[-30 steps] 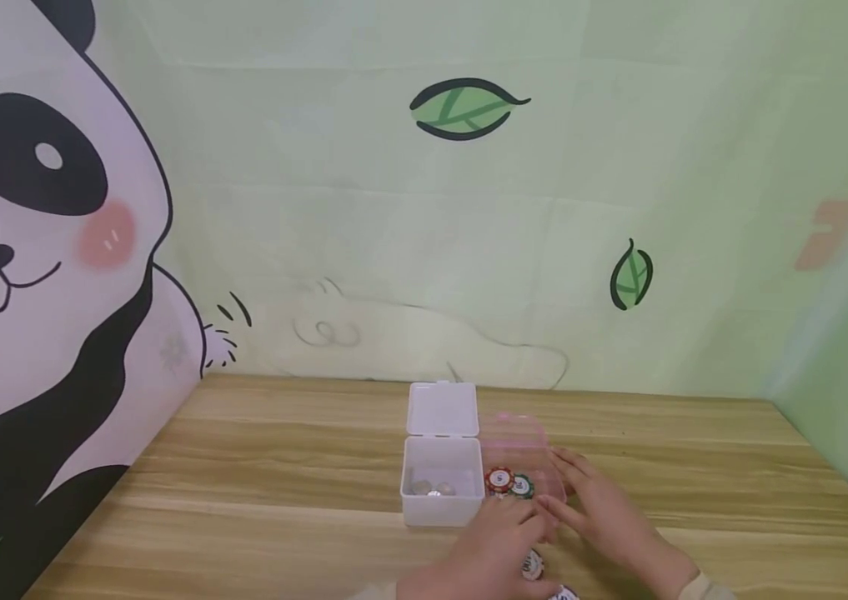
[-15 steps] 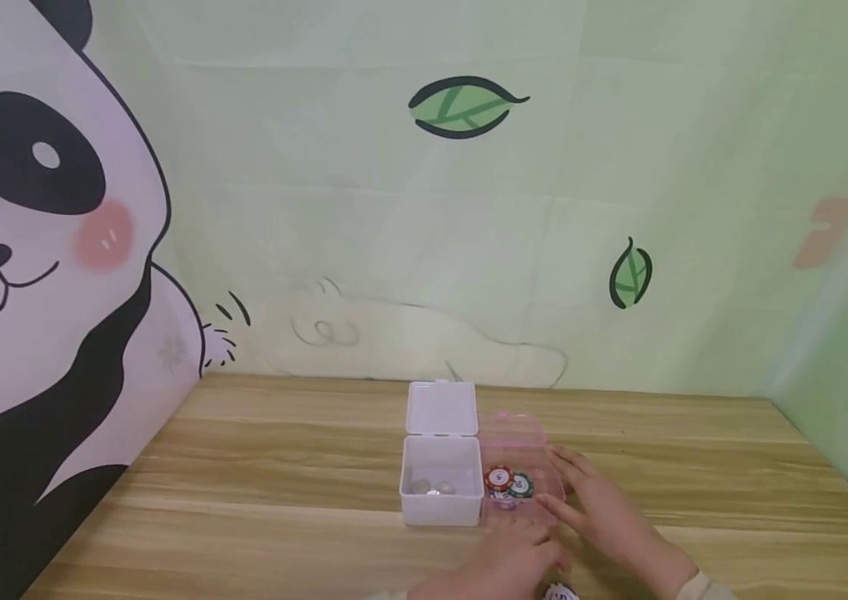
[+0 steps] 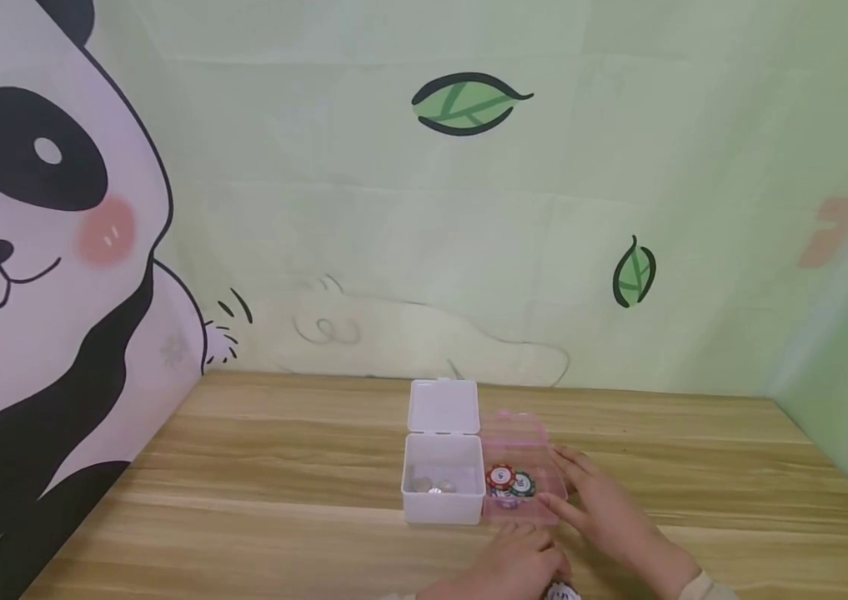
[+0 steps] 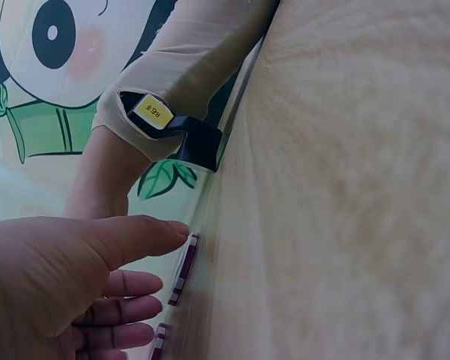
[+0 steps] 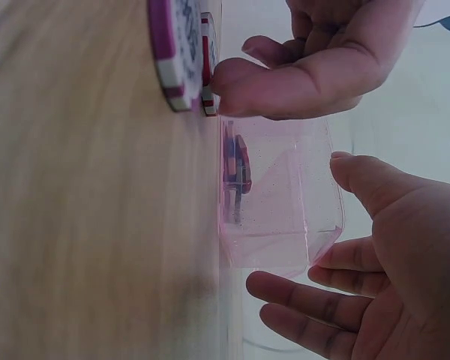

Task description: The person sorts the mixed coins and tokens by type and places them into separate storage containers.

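Note:
My right hand (image 3: 607, 512) holds the clear pink box (image 3: 536, 454) at its right side, thumb at the near corner and fingers along the wall. Inside it lie a red poker chip (image 3: 501, 476), a green one (image 3: 524, 484) and a purplish one (image 3: 504, 501). My left hand (image 3: 515, 557) is low over the table before the box. Its thumb tip touches or nearly touches a flat-lying poker chip (image 4: 183, 271) in the left wrist view; the other fingers are loosely bent. Another purple-and-white chip (image 5: 181, 56) lies closer to me, partly cut off in the head view.
A white box (image 3: 442, 507) with its lid raised stands against the pink box's left side. Several silvery coins (image 3: 434, 486) lie in it. Behind the wooden table (image 3: 281, 467) hangs a backdrop (image 3: 363, 225) with a panda and leaves.
My left hand has drawn back from the pink box's front towards me, uncovering the chips inside. The chip that lay before the box is now hidden by it. My right hand has stayed in place.

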Demonstrator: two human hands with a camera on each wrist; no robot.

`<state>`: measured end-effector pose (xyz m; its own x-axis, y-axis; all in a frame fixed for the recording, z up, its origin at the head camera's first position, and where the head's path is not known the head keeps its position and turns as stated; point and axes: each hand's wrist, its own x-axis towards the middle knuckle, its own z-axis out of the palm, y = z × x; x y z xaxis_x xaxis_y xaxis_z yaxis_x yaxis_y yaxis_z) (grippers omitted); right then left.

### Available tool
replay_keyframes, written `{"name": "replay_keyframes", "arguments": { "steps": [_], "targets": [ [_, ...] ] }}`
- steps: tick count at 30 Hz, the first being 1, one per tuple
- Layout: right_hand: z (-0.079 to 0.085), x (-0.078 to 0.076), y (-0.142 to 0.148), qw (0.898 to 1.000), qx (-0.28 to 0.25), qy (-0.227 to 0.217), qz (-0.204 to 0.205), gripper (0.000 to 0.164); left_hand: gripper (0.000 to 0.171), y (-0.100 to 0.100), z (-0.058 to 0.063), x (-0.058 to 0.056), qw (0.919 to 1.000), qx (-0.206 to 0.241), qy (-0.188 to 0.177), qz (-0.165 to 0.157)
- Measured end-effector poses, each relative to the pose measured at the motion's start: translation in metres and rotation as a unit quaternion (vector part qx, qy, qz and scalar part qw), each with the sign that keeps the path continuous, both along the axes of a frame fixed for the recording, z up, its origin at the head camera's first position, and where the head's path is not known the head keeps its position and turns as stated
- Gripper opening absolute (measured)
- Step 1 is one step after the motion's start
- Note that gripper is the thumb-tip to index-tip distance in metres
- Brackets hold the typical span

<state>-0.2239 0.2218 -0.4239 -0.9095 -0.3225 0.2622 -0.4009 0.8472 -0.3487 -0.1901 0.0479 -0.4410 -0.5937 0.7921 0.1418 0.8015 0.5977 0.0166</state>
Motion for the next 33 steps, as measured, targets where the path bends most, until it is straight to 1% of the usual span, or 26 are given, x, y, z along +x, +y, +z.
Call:
{"name": "replay_keyframes", "arguments": {
  "steps": [6,10,14,22,25,29,33],
  "targets": [
    [0.0016,0.0001,0.0,1.0,0.0,-0.001,0.002,0.067,0.024,-0.0002,-0.002,-0.0009,1.0,0.002,0.0,0.003],
    [0.0023,-0.0001,-0.0001,1.0,-0.001,-0.005,0.003,0.066,0.023,0.0002,-0.0025,-0.0014,0.9999,0.003,0.006,0.008],
    [0.0023,-0.0004,-0.0003,1.0,0.001,-0.008,0.003,0.067,0.022,-0.0005,-0.0026,-0.0019,0.9999,0.004,0.011,0.004],
    [0.0014,-0.0004,-0.0005,1.0,0.004,-0.001,0.0,0.065,0.024,-0.0008,-0.0014,-0.0014,0.9999,0.012,-0.011,0.002],
    [0.0006,-0.0003,-0.0007,1.0,0.003,0.006,0.0,0.064,0.022,0.0,-0.0026,-0.002,0.9999,0.014,-0.004,0.0],
    [0.0002,0.0001,-0.0015,1.0,0.003,0.012,0.001,0.063,0.021,-0.0001,-0.0037,-0.002,0.9998,0.014,0.015,-0.004],
    [0.0009,0.0006,-0.0023,1.0,0.003,0.012,0.001,0.062,0.022,-0.0002,-0.0054,-0.0021,0.9998,0.017,0.007,-0.002]
  ]
}}
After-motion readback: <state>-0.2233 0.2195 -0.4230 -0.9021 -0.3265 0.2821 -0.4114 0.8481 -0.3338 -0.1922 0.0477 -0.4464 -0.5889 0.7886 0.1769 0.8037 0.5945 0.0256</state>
